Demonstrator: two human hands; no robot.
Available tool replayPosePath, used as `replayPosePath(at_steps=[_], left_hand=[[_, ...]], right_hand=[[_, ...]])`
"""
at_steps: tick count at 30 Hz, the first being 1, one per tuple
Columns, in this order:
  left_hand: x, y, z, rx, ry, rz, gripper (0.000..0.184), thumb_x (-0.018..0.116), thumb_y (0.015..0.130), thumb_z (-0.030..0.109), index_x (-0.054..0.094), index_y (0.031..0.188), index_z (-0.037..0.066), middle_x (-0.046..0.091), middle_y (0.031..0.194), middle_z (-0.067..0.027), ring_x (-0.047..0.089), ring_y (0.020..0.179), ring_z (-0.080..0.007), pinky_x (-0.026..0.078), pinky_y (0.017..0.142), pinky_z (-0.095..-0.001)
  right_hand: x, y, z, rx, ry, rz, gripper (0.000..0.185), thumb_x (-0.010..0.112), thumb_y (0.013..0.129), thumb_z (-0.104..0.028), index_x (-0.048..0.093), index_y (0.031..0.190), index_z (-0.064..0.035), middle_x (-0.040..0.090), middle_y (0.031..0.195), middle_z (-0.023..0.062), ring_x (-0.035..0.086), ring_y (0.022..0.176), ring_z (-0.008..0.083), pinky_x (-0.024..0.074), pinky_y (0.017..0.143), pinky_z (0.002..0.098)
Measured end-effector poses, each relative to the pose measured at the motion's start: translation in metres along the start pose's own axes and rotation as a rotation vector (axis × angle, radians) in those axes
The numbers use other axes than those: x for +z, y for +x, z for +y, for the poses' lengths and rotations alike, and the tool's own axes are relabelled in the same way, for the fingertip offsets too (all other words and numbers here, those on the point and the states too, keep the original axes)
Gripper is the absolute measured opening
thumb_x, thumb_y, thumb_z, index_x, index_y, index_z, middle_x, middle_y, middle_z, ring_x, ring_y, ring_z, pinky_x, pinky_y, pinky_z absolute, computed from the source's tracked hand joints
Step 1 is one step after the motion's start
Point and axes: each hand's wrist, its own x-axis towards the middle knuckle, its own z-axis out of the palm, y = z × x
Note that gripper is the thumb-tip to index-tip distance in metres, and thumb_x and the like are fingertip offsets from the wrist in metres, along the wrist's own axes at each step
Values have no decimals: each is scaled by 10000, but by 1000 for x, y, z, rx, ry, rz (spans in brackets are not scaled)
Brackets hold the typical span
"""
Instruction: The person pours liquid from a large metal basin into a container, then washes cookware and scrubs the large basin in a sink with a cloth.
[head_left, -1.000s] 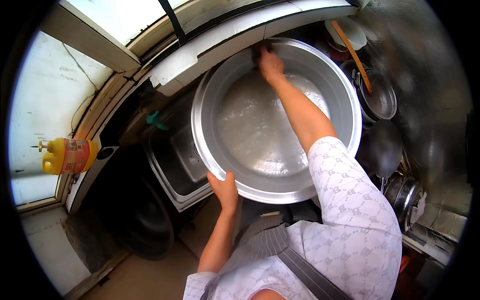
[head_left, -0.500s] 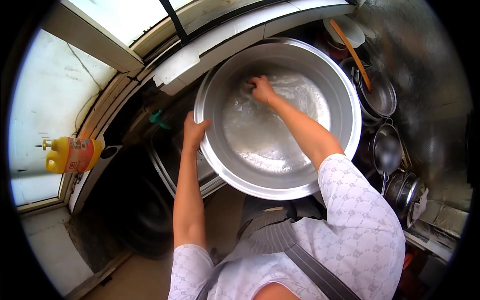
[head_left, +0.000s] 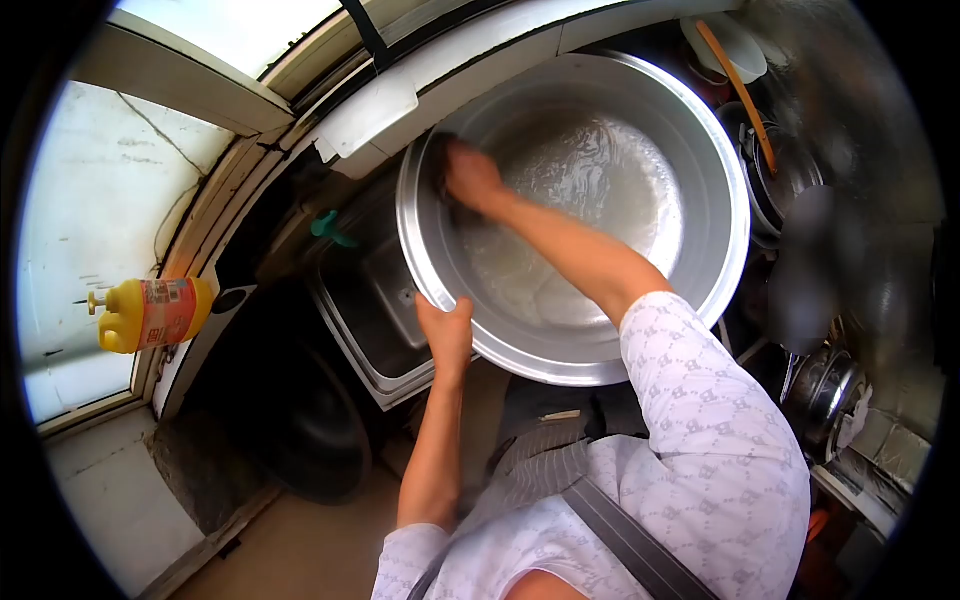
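A large aluminium basin [head_left: 690,235] leans over the sink, with a shallow layer of water in its bottom. My left hand [head_left: 447,335] grips the near-left rim, thumb on the inside. Against the inner left wall is my right hand [head_left: 472,178], blurred by motion, its fingers closed. Something dark shows at its fingertips, but I cannot make out what it is.
Left of the basin is a steel sink [head_left: 365,315], with a green object [head_left: 330,228] behind it. A yellow pump bottle [head_left: 155,315] stands by the window. At right are pans [head_left: 795,180], a wooden handle [head_left: 738,95] and a white bowl [head_left: 735,50].
My right hand has moved from the water at the bottom to the left wall. My left hand now holds the rim nearer to me, and the basin sits slightly farther right.
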Motion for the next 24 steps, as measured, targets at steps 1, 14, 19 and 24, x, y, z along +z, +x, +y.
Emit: replayPosePath(at_steps=[1,14,19,24], left_hand=[[-1,0,1,-4,5,-1,390,581,753,-6,484,1127,-64,606,1016,-128,597,894,-200,477,831,-312],[4,-3,11,-54,-35,-14,359,560,741,-31,495,1094,-55,601,1010,-104,584,898,-180,460,838,-282],[6,-3,10,-63,-11,10,343,573,739,-33,505,1075,-54,609,1001,-104,593,885,-179,466,828,-280],[5,-2,11,-70,18,7,360,570,740,-26,509,1093,-62,615,992,-104,599,882,-184,472,826,-292]], right_hand=[[1,22,16,15,-41,113,337,633,748,-97,551,1061,-4,645,963,244,628,913,421,528,789,470],[-12,-31,-17,-69,175,-273,234,578,881,-227,618,1049,-70,651,969,218,612,964,399,482,827,476],[-14,-21,-12,-47,178,-266,216,579,852,-200,650,1004,-64,657,976,217,621,946,401,490,813,478],[-18,47,21,187,152,120,222,597,766,-174,677,940,-61,679,923,194,640,894,401,525,749,477]])
